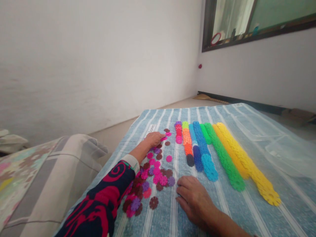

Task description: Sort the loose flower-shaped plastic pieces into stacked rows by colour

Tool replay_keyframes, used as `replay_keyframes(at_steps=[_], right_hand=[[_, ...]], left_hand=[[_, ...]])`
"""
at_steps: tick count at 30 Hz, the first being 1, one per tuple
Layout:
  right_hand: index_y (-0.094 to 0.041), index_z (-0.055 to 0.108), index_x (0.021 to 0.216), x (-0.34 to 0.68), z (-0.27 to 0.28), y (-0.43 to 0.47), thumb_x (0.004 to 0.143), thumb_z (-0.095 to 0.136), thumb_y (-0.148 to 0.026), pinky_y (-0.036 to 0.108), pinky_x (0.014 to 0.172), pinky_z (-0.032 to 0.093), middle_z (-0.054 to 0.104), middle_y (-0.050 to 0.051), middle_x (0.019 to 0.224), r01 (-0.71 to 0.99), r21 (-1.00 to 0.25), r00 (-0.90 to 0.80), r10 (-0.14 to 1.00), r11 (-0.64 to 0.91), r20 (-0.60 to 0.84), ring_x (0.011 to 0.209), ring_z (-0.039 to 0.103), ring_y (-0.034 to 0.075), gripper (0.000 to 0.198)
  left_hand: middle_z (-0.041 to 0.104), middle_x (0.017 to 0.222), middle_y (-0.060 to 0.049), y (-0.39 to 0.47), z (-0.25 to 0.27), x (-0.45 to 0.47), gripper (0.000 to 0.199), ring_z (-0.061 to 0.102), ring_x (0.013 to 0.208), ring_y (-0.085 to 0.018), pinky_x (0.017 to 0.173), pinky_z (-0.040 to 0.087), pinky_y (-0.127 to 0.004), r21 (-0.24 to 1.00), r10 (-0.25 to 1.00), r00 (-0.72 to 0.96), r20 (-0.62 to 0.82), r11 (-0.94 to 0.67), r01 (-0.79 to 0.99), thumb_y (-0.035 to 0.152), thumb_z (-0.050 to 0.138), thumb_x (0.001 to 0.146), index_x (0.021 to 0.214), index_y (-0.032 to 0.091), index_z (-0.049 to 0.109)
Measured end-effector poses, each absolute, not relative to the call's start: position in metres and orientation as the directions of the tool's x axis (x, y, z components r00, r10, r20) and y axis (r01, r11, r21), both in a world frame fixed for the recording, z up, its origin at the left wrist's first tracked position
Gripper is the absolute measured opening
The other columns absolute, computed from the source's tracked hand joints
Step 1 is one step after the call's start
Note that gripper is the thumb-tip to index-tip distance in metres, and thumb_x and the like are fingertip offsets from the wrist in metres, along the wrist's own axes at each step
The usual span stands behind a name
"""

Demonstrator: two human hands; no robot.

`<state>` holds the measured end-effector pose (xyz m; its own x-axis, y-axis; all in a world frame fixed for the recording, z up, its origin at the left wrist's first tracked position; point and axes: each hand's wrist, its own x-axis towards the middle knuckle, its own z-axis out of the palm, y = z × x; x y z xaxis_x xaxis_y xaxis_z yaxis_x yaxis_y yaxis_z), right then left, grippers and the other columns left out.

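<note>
With left hand point(155, 139), touches pink disc point(164, 139) at far end of scattered notched flat discs point(156, 171)

Nearly closed; cannot tell grip. With right hand point(194, 199) half-curled, rests on striped cloth point(168, 210), contents hidden. Nearby: patterned sleeve point(98, 207) hiding some discs, overlapping coloured rows point(223, 158), filmy plastic point(281, 151).

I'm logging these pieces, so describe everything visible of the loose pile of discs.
Mostly pink, brown and purple, the loose pile of discs has flat, notched, flower-like pieces, apparently plastic. They lie overlapped and scattered on the striped cloth, beside orderly rows. The left hand is at its far end; the patterned sleeve may hide some.
</note>
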<state>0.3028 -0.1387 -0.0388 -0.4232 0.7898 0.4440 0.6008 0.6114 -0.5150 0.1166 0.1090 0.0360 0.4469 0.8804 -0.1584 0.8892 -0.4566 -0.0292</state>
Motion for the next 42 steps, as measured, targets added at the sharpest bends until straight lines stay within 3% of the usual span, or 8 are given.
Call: replay_keyframes(at_steps=[4,10,17,23,27,34,42], right_hand=[[-0.018,0.057,0.081,0.303,-0.04,-0.138,0.083,0.061,-0.011,0.038,0.081,0.042,0.06,0.005,0.094,0.599,-0.508,-0.426,0.784,0.618,0.451,0.091,0.052,0.022,0.009],[-0.018,0.057,0.08,0.302,-0.041,-0.138,0.082,0.063,-0.01,0.038,0.082,0.042,0.061,0.004,0.094,0.599,-0.512,-0.42,0.786,0.616,0.454,0.091,0.053,0.022,0.01],[-0.018,0.057,0.079,0.302,-0.041,-0.138,0.081,0.065,-0.01,0.037,0.08,0.042,0.061,0.004,0.093,0.609,-0.513,-0.421,0.795,0.605,0.438,0.089,0.053,0.021,0.012],[-0.018,0.057,0.08,0.303,-0.039,-0.138,0.082,0.063,-0.011,0.037,0.081,0.042,0.061,0.004,0.093,0.607,-0.505,-0.428,0.788,0.614,0.444,0.09,0.053,0.021,0.01],[-0.018,0.057,0.08,0.303,-0.04,-0.138,0.082,0.063,-0.011,0.037,0.081,0.042,0.06,0.004,0.092,0.611,-0.5,-0.429,0.787,0.614,0.443,0.09,0.052,0.021,0.01],[-0.019,0.057,0.081,0.303,-0.039,-0.138,0.082,0.062,-0.011,0.037,0.081,0.042,0.06,0.004,0.093,0.61,-0.5,-0.427,0.786,0.615,0.447,0.09,0.052,0.021,0.009],[-0.019,0.057,0.081,0.303,-0.038,-0.139,0.083,0.061,-0.011,0.038,0.081,0.042,0.06,0.004,0.093,0.613,-0.499,-0.432,0.789,0.612,0.436,0.09,0.052,0.022,0.009]], left_hand=[[0.071,0.098,-0.013,0.106,0.038,0.118,0.037,0.066,0.091,-0.029,0.076,0.046,-0.034,-0.153,0.878,0.449,-0.166,-0.473,0.868,0.026,0.054,0.086,0.12,0.026,0.067],[0.07,0.101,-0.014,0.101,0.041,0.122,0.042,0.066,0.095,-0.029,0.074,0.045,-0.032,-0.23,0.88,0.437,-0.188,-0.472,0.851,0.016,0.052,0.083,0.122,0.024,0.065],[0.069,0.101,-0.011,0.107,0.028,0.113,0.056,0.066,0.09,-0.027,0.074,0.044,-0.032,-0.159,0.878,0.472,-0.073,-0.478,0.864,0.018,0.053,0.084,0.138,0.033,0.051],[0.069,0.097,-0.011,0.109,0.03,0.115,0.041,0.066,0.087,-0.028,0.073,0.043,-0.033,-0.152,0.894,0.43,-0.125,-0.445,0.882,0.022,0.054,0.084,0.124,0.03,0.064],[0.069,0.097,-0.012,0.106,0.033,0.117,0.04,0.065,0.086,-0.028,0.071,0.043,-0.033,-0.202,0.9,0.415,-0.133,-0.435,0.878,0.022,0.051,0.086,0.123,0.028,0.064],[0.067,0.099,-0.011,0.103,0.029,0.108,0.044,0.063,0.087,-0.027,0.072,0.043,-0.033,-0.171,0.864,0.497,-0.076,-0.502,0.848,0.024,0.049,0.087,0.129,0.03,0.059],[0.068,0.099,-0.011,0.104,0.028,0.107,0.041,0.064,0.088,-0.026,0.073,0.042,-0.032,-0.176,0.888,0.452,-0.087,-0.46,0.87,0.025,0.049,0.088,0.126,0.029,0.062]])
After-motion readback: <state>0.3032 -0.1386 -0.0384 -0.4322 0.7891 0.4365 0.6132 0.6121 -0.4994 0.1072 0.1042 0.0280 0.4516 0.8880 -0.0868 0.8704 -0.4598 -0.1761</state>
